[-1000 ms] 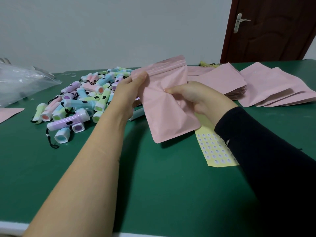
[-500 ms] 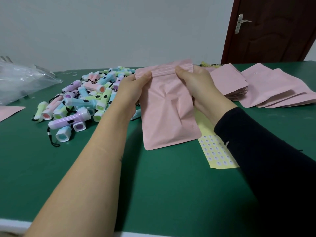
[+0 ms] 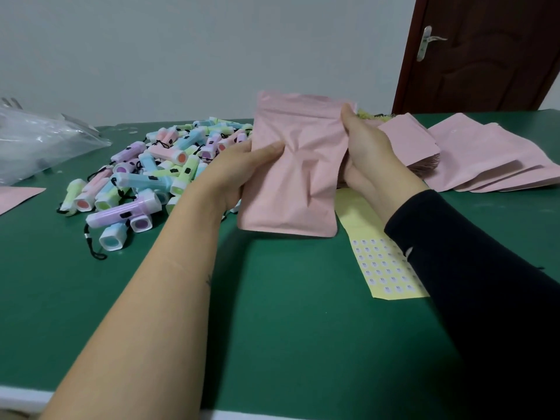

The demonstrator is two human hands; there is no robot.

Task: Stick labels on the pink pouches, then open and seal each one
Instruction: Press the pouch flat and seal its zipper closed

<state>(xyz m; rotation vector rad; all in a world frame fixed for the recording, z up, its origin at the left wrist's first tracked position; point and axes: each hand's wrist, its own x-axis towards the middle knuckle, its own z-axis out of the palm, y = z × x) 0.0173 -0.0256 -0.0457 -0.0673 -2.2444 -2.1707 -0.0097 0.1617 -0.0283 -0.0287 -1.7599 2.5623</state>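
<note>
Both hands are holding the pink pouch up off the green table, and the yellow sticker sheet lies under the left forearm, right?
Not quite. The head view shows the yellow sticker sheet under the right forearm, not the left. The rest holds: left hand and right hand hold the pink pouch above the green table.

One pink pouch [image 3: 298, 177] is held up; four more pouches [image 3: 497, 159] fan out beside one stack [image 3: 415, 150]. One label sheet [image 3: 385, 268], one clear bag [image 3: 39, 140], flashlights [image 3: 157, 174] too many to count.

held pouch [image 3: 298, 174] plain pink; spare pouches [image 3: 485, 159] same pink. table [image 3: 288, 298] dark green. sticker sheet [image 3: 378, 262] pale yellow, grid of small white dots. flashlights [image 3: 145, 177] pastel pink, blue, green, lilac. sleeve [image 3: 485, 283] black. door [image 3: 491, 50] dark brown.
</note>
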